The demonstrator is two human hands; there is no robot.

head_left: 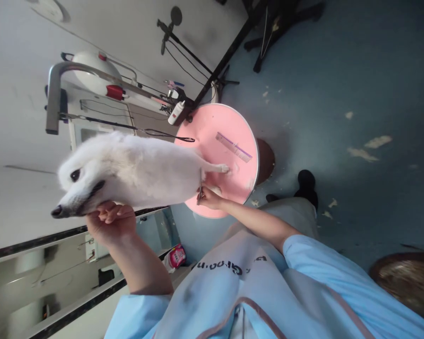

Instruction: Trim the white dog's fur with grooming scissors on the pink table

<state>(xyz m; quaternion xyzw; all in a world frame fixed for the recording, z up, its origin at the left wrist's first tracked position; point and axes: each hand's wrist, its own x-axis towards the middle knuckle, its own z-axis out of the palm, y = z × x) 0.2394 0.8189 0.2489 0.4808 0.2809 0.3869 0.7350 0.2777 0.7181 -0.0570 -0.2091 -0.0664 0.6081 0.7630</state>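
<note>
A white dog (155, 172) stands on a round pink grooming table (207, 123), its head toward the left of the view. My left hand (112, 222) is curled under its chin, holding the lower jaw. Lower along the body, my right hand (210, 197) grips a pair of scissors (200, 181). Their blades lie against the fur near the dog's legs; how far they are apart I cannot tell. A metal comb (234, 147) with a purple spine rests on the table, beyond the dog's paw.
A metal grooming arm (53, 99) with a black lead (151, 132) rises behind the dog. A white bottle (177, 113) stands by the table's edge. Hair tufts (378, 141) lie on the blue floor. A pink package (176, 255) sits below, and a brown round object (406, 278) is at lower right.
</note>
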